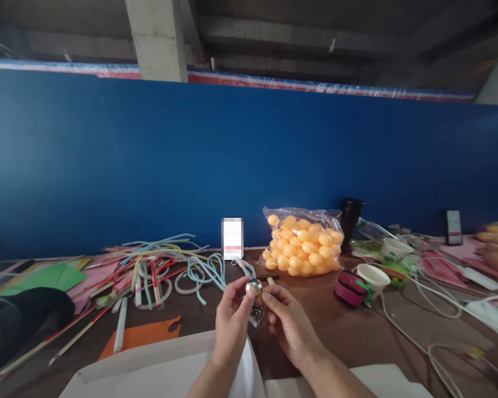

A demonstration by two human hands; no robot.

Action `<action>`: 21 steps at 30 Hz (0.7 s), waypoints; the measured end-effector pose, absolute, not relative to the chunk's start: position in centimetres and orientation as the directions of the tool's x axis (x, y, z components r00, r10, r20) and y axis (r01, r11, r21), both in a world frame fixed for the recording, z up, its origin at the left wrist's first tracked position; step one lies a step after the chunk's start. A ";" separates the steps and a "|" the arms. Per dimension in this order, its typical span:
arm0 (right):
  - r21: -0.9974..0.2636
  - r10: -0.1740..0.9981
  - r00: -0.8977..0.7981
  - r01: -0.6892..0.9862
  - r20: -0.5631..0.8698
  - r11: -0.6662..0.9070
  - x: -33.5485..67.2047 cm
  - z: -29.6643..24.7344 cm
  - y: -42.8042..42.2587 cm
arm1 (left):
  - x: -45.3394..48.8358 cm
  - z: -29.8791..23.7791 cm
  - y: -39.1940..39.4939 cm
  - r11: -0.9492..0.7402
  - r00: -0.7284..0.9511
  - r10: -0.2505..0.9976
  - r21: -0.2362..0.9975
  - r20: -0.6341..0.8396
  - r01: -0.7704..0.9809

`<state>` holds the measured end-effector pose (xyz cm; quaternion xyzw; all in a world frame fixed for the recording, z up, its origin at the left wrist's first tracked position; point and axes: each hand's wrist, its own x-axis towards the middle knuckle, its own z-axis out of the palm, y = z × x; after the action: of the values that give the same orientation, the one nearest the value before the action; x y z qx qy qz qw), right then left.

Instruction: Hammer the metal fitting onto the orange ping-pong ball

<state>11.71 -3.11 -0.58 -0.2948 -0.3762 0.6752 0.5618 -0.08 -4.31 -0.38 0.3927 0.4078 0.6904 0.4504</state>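
Observation:
Between the thumb and fingers of my left hand (231,312) is a small shiny silver ball (253,286), held up above the table at the centre. My right hand (289,323) is close on its right side, thumb and forefinger pinched together by the ball's edge. What that pinch holds, if anything, is too small to make out. Just below the ball, between the two hands, shows a small clear packet with dark metallic bits (256,314). White paper sheeting (161,367) lies under my left forearm.
Behind my hands stands a clear bag of orange balls (302,246). Tangled tubes and sticks (153,271) spread left, near an orange sheet (139,337). To the right are a magenta pouch (351,287), a paper cup (373,276) and white cables (415,340). A blue partition (232,149) rises behind.

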 end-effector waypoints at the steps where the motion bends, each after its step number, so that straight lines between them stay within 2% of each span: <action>1: -0.843 0.981 -0.190 -0.532 0.027 -0.080 11.7 -0.6 -3.1 | 0.0 -0.4 -4.3 -0.259 -0.288 0.943 0.913 0.169 -0.314; 21: -0.886 0.988 -0.133 -0.464 0.073 0.003 11.5 -0.6 -3.3 | 0.2 -1.1 -4.1 -0.195 -0.236 0.969 0.825 0.078 -0.531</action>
<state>11.53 -3.28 -0.64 -0.3183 -0.4115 0.6304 0.5762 0.22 -4.15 -1.08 0.3161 0.3465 0.7055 0.5314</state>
